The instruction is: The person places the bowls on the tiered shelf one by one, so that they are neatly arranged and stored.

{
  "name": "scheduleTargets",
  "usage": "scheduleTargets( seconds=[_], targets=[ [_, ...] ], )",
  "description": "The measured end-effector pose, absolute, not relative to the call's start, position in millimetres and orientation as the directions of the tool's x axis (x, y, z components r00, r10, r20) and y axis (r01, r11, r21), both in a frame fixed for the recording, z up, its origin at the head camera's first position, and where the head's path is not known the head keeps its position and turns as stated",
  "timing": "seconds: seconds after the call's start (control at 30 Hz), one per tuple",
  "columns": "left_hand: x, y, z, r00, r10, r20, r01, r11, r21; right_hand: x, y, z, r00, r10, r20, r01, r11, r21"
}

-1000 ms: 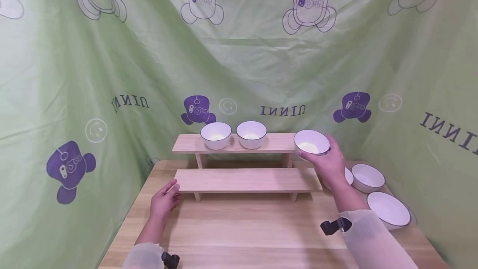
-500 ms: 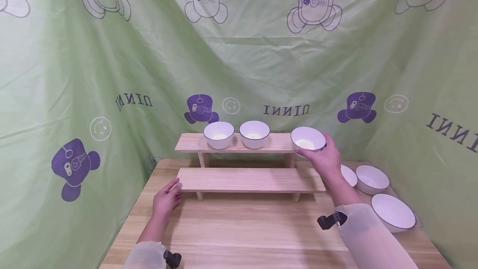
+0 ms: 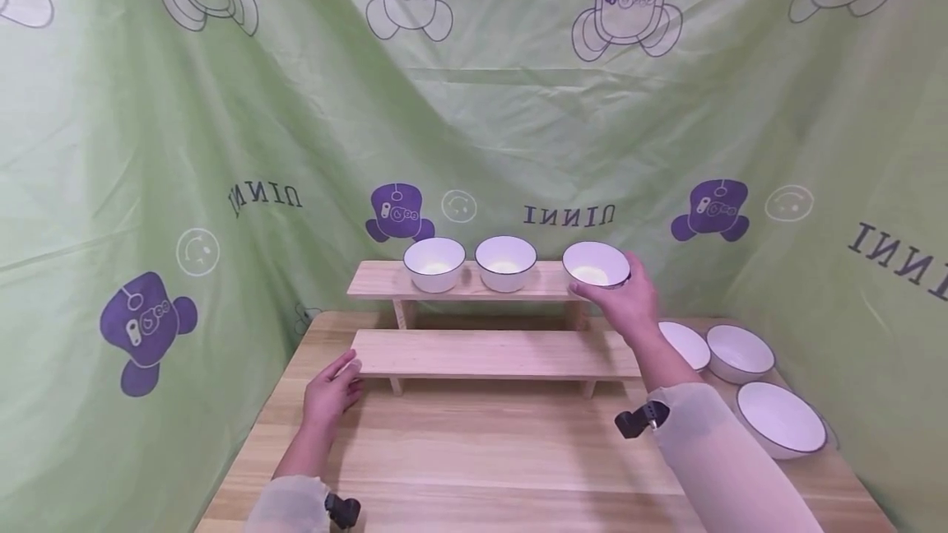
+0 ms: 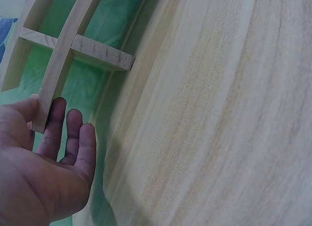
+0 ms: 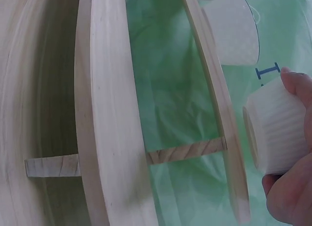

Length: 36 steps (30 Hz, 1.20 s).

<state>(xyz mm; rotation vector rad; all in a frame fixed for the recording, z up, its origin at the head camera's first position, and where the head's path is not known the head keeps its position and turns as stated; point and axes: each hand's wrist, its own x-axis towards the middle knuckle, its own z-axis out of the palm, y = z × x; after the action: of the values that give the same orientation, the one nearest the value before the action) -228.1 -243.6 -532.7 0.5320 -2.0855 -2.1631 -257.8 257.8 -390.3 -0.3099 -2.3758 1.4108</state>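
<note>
My right hand [image 3: 628, 299] grips a white, dark-rimmed bowl [image 3: 596, 264] at the right end of the upper step of a two-step wooden shelf. In the right wrist view the ribbed side of this bowl [image 5: 278, 128] shows, its base a small gap from the upper board [image 5: 219, 89]. Two matching bowls, a left one [image 3: 434, 265] and a middle one [image 3: 506, 264], stand upright on the upper step. My left hand [image 3: 330, 391] pinches the left end of the lower step [image 3: 481, 354]; in the left wrist view thumb and fingers [image 4: 54, 128] lie either side of the board end [image 4: 45, 109].
On the table [image 3: 474, 451] right of the shelf stand three more white bowls: one partly behind my right forearm [image 3: 685, 345], one at the back [image 3: 741, 354] and one nearer the front [image 3: 781, 420]. A green printed curtain [image 3: 474, 122] encloses the back and sides.
My right hand has carried its bowl left and slightly up, nearer the middle bowl over the upper step. The left hand stays at the lower step's end. The head view has shifted slightly.
</note>
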Motion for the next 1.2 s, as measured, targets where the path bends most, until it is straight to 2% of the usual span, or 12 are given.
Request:
scheduleTargets(
  seconds=[0.8, 1.2],
  targets=[
    [-230.2, -243.2, -533.8, -0.933, -0.3, -0.199, -0.186, -0.072, 0.98, -283.2, 247.5, -396.1, -0.917, 0.367, 0.157, 0.039, 0.473, -0.88],
    [-232.6, -244.4, -535.3, -0.931, -0.308, -0.195, -0.172, -0.1, 0.98, -291.1, 245.0, -397.8, -0.911, 0.371, 0.18, 0.021, 0.477, -0.879]
  ],
)
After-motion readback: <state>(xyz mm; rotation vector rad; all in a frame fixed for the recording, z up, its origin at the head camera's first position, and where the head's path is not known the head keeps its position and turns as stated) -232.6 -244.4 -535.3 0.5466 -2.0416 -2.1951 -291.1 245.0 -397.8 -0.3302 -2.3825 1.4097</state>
